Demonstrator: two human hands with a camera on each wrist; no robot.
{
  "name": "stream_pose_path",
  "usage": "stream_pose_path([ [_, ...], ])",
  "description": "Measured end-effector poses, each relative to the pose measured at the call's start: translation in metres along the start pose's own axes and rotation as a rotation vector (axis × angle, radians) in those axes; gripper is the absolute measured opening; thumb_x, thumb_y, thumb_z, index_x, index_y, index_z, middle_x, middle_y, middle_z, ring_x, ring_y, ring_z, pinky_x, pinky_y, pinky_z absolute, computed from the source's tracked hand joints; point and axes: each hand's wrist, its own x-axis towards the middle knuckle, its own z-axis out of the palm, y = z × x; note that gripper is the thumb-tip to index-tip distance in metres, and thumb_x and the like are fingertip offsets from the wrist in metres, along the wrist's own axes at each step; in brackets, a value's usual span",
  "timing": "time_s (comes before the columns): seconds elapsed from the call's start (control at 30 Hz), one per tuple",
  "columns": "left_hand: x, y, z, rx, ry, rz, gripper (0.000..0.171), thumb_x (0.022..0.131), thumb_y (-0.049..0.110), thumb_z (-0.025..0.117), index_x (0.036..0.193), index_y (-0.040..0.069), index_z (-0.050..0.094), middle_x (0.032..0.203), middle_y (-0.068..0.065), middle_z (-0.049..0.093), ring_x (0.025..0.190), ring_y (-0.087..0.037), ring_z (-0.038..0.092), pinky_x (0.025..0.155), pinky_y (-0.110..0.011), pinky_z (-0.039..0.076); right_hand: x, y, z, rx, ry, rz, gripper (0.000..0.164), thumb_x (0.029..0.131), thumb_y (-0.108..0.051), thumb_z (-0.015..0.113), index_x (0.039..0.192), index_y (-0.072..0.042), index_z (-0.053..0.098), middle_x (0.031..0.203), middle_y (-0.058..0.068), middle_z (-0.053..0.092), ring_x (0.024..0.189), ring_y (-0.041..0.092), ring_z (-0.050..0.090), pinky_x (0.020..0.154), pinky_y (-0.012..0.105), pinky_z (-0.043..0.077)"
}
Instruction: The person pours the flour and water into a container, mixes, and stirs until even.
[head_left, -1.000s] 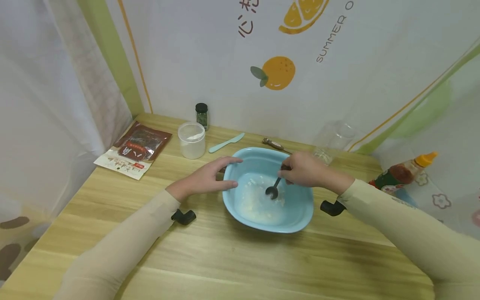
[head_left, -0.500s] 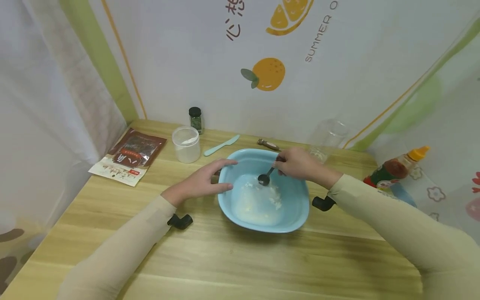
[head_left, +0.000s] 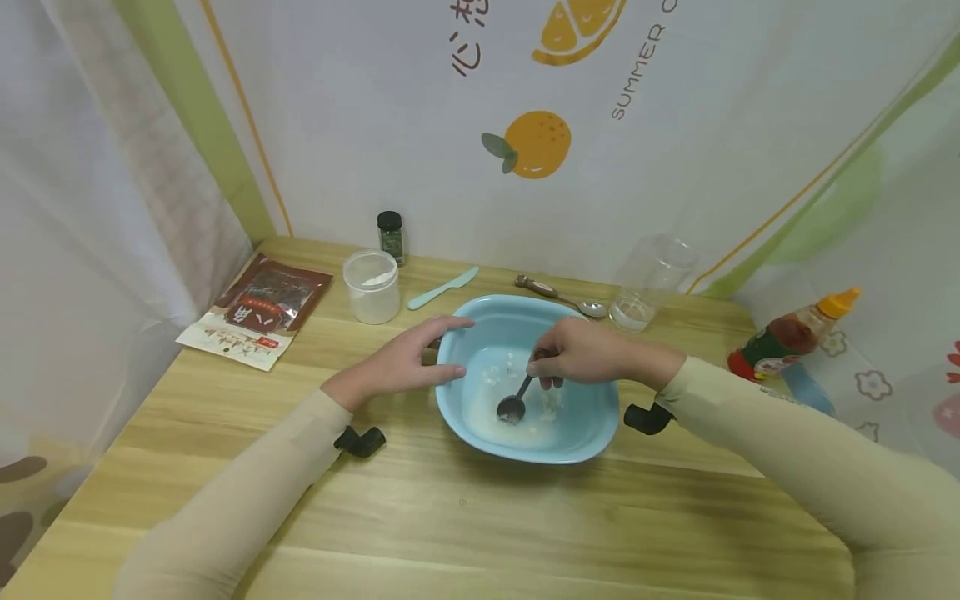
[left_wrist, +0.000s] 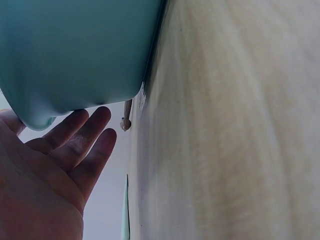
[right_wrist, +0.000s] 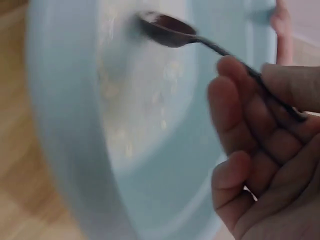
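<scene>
A light-blue basin (head_left: 525,455) stands on the wooden table, with cloudy whitish liquid and pale lumps in its bottom. At its left side, my left hand (head_left: 401,358) holds the rim; the thumb and index finger reach over the edge. In the left wrist view, the other fingers (left_wrist: 92,145) lie against the outer wall, under the lip. My right hand (head_left: 581,352) pinches the handle of a dark spoon (head_left: 512,408) over the basin. The spoon's bowl is low among the lumps. The right wrist view shows thumb and fingers around the handle of the spoon (right_wrist: 167,31).
Behind the basin lie a mint-green knife (head_left: 444,288) and a metal spoon (head_left: 558,295), beside a clear glass (head_left: 651,283). A tub of white powder (head_left: 372,287), a black-capped jar (head_left: 391,238) and a spice packet (head_left: 258,308) stand left. A sauce bottle (head_left: 791,335) is right.
My right hand has swept the spoon from the middle to the basin's back, then forward and left. The metal spoon behind now shows fully. My left hand stays at the rim.
</scene>
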Motion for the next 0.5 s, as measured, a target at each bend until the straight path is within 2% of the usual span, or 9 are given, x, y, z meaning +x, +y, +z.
stream_pose_path([
  [0.07,-0.0007,-0.0004,-0.0002,0.0,0.001,-0.003,0.072,0.103,0.027,0.08,0.167,0.014,0.048,0.164,-0.011,0.052,0.142,-0.032,0.059,0.109,-0.046,0.059,0.0049,-0.0027,0.0024,0.015,0.004,-0.02,0.024,0.112,-0.023,0.068,0.104,-0.008,0.085,0.084,0.002,0.08,0.075,0.019,0.072,0.066,0.031,0.051],
  [0.13,-0.0012,-0.0006,-0.0002,-0.003,0.0,-0.006,0.073,0.103,0.027,0.08,0.167,0.014,0.048,0.164,-0.011,0.052,0.142,-0.031,0.059,0.109,-0.045,0.059,0.0093,-0.0043,0.0025,0.006,0.054,-0.007,0.025,0.112,-0.023,0.068,0.107,-0.006,0.085,0.086,0.003,0.081,0.077,0.022,0.074,0.064,0.031,0.052],
  [0.3,-0.0004,-0.0009,0.0,0.019,0.002,-0.012,0.074,0.102,0.031,0.081,0.167,0.016,0.048,0.164,-0.009,0.052,0.142,-0.03,0.059,0.11,-0.047,0.058,0.0081,-0.0004,-0.0047,-0.088,0.203,0.149,0.027,0.112,-0.022,0.068,0.1,-0.003,0.084,0.078,0.001,0.076,0.063,0.019,0.062,0.059,0.032,0.046],
  [0.4,0.0003,-0.002,0.0002,0.024,0.001,-0.015,0.074,0.102,0.032,0.081,0.167,0.017,0.048,0.164,-0.009,0.052,0.143,-0.03,0.059,0.11,-0.047,0.059,0.0046,-0.002,-0.0054,-0.107,0.181,0.174,0.029,0.111,-0.022,0.068,0.092,-0.006,0.082,0.072,-0.003,0.072,0.059,0.015,0.054,0.059,0.032,0.045],
  [0.5,0.0001,-0.003,0.0,0.015,0.001,-0.013,0.074,0.102,0.031,0.081,0.167,0.017,0.048,0.165,-0.009,0.052,0.143,-0.03,0.058,0.109,-0.047,0.059,0.0063,-0.0076,-0.0005,-0.067,0.092,0.099,0.028,0.11,-0.022,0.068,0.093,-0.006,0.083,0.072,-0.004,0.073,0.062,0.012,0.06,0.062,0.032,0.048],
])
